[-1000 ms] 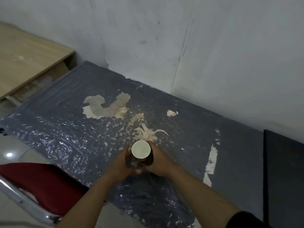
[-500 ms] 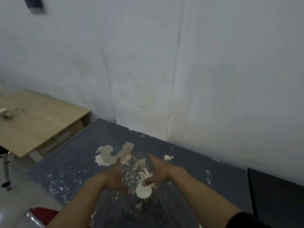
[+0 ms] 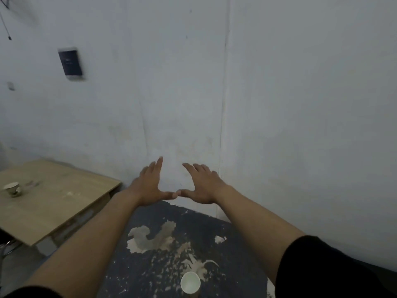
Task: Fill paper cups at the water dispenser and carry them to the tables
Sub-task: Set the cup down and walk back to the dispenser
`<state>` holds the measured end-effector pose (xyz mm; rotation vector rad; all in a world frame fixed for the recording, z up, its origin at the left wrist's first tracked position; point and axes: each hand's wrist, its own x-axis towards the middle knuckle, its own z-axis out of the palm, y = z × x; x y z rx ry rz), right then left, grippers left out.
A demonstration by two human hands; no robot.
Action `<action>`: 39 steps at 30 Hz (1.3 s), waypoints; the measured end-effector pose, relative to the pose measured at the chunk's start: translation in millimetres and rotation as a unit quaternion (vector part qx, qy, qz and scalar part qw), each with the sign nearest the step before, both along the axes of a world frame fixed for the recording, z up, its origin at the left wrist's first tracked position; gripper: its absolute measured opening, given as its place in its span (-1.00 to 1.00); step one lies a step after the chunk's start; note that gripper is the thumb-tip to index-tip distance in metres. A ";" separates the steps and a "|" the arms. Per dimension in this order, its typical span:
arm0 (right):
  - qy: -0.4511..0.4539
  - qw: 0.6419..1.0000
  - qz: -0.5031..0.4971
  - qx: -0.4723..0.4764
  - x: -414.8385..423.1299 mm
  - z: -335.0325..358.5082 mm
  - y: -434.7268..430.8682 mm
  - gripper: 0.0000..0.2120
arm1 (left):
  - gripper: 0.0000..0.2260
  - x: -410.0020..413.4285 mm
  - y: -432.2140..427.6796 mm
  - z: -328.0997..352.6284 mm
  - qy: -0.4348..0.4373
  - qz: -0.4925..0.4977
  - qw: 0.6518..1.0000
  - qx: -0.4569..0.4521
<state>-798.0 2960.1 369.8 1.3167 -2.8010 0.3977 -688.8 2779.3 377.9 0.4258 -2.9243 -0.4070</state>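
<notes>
A white paper cup [image 3: 190, 282] stands upright on the dark, worn table [image 3: 150, 272] near the bottom of the head view. My left hand [image 3: 150, 186] and my right hand [image 3: 200, 186] are raised in front of the white wall, well above and beyond the cup. Both are flat with fingers spread, thumb tips almost touching, and hold nothing. A second, patterned paper cup [image 3: 12, 189] stands on the light wooden table [image 3: 53, 203] at the left. No water dispenser is in sight.
A white wall [image 3: 279, 104] closes off the far side of both tables. A dark panel [image 3: 71, 63] is mounted on it at upper left. A gap of floor separates the wooden table from the dark one.
Both hands let go of the white cup, which now stands on the dark table. They rose away from it and spread open, and the view tilted up toward the wall.
</notes>
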 end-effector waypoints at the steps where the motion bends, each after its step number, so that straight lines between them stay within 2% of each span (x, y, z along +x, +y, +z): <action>1: 0.018 1.000 0.002 -0.002 0.4 5.7 -0.9 -0.09 | 0.17 0.1 -1.5 5.5 0.004 0.004 1.000 -0.030; 6: 0.053 0.998 0.016 0.008 5.1 25.9 -4.7 -0.11 | 0.13 0.8 -12.8 18.6 0.013 -0.001 0.993 -0.116; 14: 0.061 0.997 0.039 0.019 12.7 25.9 -22.4 -0.11 | 0.10 14.8 -29.1 17.7 -0.014 0.008 0.989 -0.144; 22: 0.083 0.990 0.106 0.032 26.9 23.8 -53.9 -0.11 | 0.06 62.3 -42.1 19.3 -0.045 0.075 0.986 -0.143; 33: 0.049 0.968 0.240 0.062 98.8 -12.6 -107.4 -0.08 | 0.08 192.6 -60.1 -22.4 -0.102 0.208 0.968 -0.097; 39: 0.043 0.936 0.335 0.095 174.7 -48.1 -157.9 -0.04 | 0.09 302.8 -64.4 -58.3 -0.139 0.322 0.935 -0.052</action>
